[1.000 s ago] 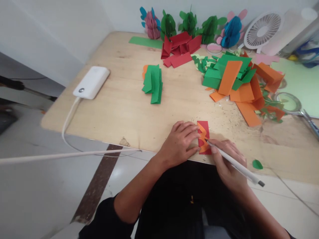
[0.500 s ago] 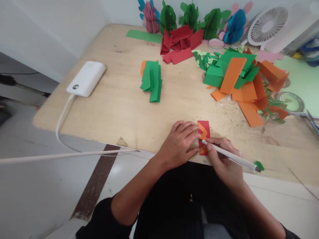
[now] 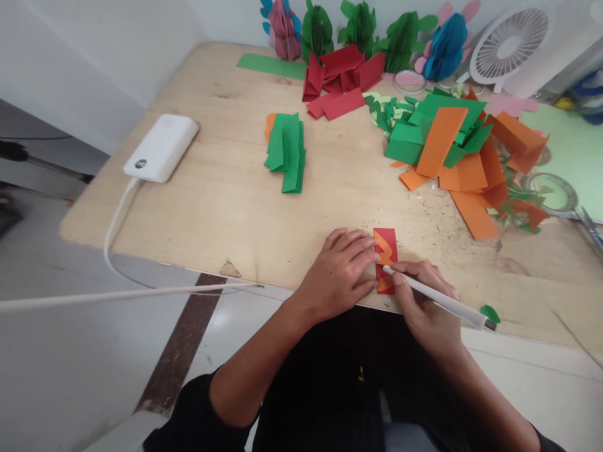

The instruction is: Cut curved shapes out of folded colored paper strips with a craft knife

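At the table's front edge lies a small red paper strip with a wavy-edged orange paper piece on top of it. My left hand rests flat, fingers stretched out, its fingertips pressing the left side of both papers. In my right hand is a white pen, pinched between thumb and fingers. The pen's tip touches the papers near the orange edge, close to my left fingertips. Part of the orange piece is hidden under my left fingers.
Folded green papers lie mid-table, with red papers behind. Orange papers and green papers are heaped at right. A white power bank sits left, a small fan back right, scissors at the right edge.
The pen tip has moved very slightly to the right along the orange edge, and the pen's back end has dipped a little. My left hand stays in place.
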{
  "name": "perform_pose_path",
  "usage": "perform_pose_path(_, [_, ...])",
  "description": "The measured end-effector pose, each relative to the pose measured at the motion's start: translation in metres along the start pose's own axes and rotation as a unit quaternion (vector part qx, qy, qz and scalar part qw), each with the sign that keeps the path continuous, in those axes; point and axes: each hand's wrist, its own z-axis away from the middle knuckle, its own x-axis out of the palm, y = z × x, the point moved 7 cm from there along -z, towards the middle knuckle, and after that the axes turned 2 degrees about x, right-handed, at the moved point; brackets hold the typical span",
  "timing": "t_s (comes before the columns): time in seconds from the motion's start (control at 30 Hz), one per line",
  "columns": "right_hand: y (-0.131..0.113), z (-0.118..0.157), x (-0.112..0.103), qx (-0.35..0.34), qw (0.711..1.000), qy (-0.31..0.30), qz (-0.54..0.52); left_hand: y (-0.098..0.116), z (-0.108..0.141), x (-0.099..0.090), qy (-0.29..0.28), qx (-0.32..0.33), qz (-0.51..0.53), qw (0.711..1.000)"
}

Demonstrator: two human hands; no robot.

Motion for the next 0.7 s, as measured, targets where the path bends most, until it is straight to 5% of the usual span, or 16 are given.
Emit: perform_pose_path(0.7, [0.0043,0.0089,-0.0082,0.007,1.0,0.014,0.016,0.001,-0.0006,-0.0013,0.001,0.005,-0.001,1.0])
